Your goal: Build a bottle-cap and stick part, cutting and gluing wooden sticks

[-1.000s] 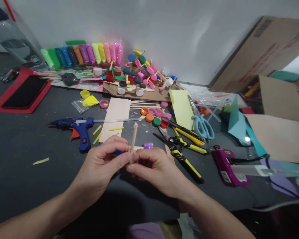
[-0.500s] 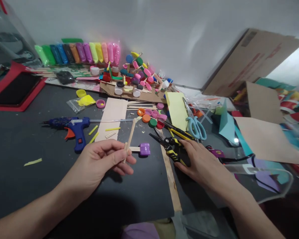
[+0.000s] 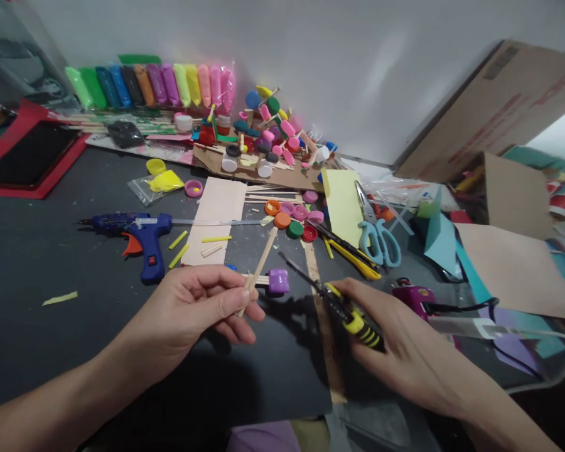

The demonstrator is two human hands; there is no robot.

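My left hand (image 3: 211, 304) pinches pale wooden sticks between thumb and fingers; one long wooden stick (image 3: 263, 254) slants up and away from the fingertips. Closed around the black and yellow handles of long-nosed pliers (image 3: 346, 311), my right hand (image 3: 400, 333) holds them off the table, with their thin dark jaws pointing left toward the sticks. Just beyond my left fingertips lies a purple block (image 3: 279, 280) with pale sticks attached to its left side. My right palm and fingers partly hide the handles.
A blue glue gun (image 3: 145, 238) lies at left. Coloured bottle caps (image 3: 282, 220), a yellow cutter knife (image 3: 355, 257) and blue-handled scissors (image 3: 380, 242) are ahead. Clay packets (image 3: 153, 85) line the back wall. Paper sheets and a purple cabled device (image 3: 413, 298) lie at right.
My right hand has lifted the pliers from the table and brought them nearer to me, turning them on edge. The stick in my left hand has shifted slightly right, with its top tilting further right.
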